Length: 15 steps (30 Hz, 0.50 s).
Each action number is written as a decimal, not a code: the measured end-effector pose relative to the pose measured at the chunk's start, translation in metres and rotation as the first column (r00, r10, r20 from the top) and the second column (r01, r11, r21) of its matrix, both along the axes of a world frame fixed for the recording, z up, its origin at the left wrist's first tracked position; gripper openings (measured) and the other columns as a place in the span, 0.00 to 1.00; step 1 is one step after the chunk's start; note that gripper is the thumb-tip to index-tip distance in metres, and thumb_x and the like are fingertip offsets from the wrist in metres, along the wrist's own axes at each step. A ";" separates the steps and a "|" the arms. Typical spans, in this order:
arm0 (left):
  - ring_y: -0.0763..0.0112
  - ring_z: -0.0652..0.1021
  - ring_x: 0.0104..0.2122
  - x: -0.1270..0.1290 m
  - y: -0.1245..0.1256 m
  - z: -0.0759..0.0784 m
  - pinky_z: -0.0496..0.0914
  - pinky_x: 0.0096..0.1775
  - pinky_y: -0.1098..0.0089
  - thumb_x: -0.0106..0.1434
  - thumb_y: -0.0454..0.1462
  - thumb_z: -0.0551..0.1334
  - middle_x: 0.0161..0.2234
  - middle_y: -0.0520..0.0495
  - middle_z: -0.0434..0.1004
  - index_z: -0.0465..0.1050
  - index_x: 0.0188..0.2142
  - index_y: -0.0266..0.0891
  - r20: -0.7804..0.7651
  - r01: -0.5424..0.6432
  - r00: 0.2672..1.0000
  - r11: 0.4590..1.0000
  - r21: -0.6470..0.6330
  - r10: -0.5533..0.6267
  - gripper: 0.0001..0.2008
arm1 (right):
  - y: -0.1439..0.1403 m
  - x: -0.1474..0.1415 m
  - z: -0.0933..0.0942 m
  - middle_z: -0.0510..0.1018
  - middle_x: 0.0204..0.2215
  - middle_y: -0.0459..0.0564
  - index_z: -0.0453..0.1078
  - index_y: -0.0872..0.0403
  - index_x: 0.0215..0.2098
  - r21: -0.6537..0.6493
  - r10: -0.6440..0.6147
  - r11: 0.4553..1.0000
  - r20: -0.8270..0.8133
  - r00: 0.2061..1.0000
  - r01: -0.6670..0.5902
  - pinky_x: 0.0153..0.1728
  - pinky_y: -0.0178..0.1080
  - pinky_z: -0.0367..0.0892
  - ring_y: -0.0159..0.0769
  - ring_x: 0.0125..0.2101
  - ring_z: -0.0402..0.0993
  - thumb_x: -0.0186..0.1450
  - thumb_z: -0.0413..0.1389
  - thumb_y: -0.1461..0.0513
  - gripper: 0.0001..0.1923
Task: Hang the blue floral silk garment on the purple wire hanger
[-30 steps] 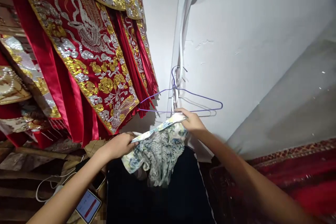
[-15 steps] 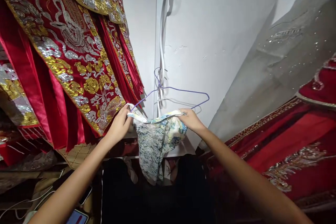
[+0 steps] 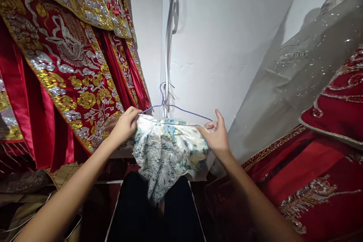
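Observation:
A purple wire hanger (image 3: 181, 109) hangs by its hook from a white strap (image 3: 168, 38) on the white wall. A pale floral garment (image 3: 167, 151) with blue and green print drapes over the hanger's lower part and hangs down. My left hand (image 3: 126, 124) pinches the garment's left edge at the hanger's left end. My right hand (image 3: 216, 136) grips the garment at the hanger's right end, thumb raised.
Red robes (image 3: 70, 64) with gold and silver embroidery hang close on the left. More red embroidered cloth (image 3: 326, 147) and a grey sequinned fabric (image 3: 297, 75) lie on the right. A dark surface (image 3: 153, 215) sits below the garment. A phone (image 3: 72, 223) lies at lower left.
Both hands have lifted the floral garment up onto the hanger and spread it wider. The view has shifted, so the hanger sits more central.

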<state>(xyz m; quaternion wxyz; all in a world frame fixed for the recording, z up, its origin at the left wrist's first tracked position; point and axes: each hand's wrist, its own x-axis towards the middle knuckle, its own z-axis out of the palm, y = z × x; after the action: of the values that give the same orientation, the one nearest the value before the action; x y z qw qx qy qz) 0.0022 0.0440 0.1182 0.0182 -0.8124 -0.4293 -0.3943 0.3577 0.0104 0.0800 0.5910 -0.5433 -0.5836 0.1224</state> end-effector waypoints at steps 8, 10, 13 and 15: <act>0.59 0.72 0.49 -0.001 0.007 0.012 0.67 0.52 0.61 0.69 0.43 0.56 0.46 0.41 0.66 0.73 0.43 0.40 0.090 -0.212 0.975 0.973 0.086 0.205 0.12 | 0.003 0.046 0.063 0.82 0.31 0.56 0.82 0.56 0.33 -0.433 0.540 0.785 0.126 0.832 -0.443 0.33 0.41 0.67 0.45 0.32 0.76 0.58 0.64 0.46 0.21; 0.61 0.74 0.43 -0.005 0.008 0.014 0.69 0.45 0.64 0.67 0.47 0.59 0.43 0.43 0.69 0.70 0.46 0.40 0.163 -0.256 0.954 0.967 0.001 0.253 0.15 | 0.009 0.044 0.069 0.80 0.26 0.55 0.80 0.56 0.29 -0.487 0.650 0.649 -0.044 0.759 -0.584 0.28 0.40 0.66 0.43 0.27 0.74 0.54 0.67 0.46 0.21; 0.65 0.74 0.34 -0.005 0.004 0.015 0.65 0.35 0.68 0.64 0.51 0.62 0.35 0.48 0.72 0.68 0.43 0.40 0.222 -0.286 0.928 0.953 -0.099 0.301 0.18 | 0.019 0.021 0.053 0.79 0.24 0.55 0.79 0.56 0.30 -0.353 0.627 0.622 -0.309 0.715 -0.698 0.27 0.43 0.69 0.45 0.27 0.76 0.54 0.63 0.39 0.29; 0.67 0.73 0.30 -0.002 0.000 0.015 0.62 0.33 0.69 0.65 0.52 0.61 0.30 0.51 0.72 0.68 0.36 0.40 0.215 -0.287 0.928 0.952 -0.111 0.305 0.17 | 0.021 -0.001 0.032 0.80 0.27 0.55 0.79 0.56 0.35 -0.282 0.614 0.655 -0.342 0.712 -0.701 0.31 0.44 0.73 0.48 0.33 0.78 0.63 0.53 0.37 0.32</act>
<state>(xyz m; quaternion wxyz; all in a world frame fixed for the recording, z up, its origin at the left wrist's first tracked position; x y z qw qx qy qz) 0.0005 0.0436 0.1335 -0.0037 -0.6874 -0.5610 -0.4612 0.3566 0.0317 0.1115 0.4440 -0.3832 -0.6362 0.5013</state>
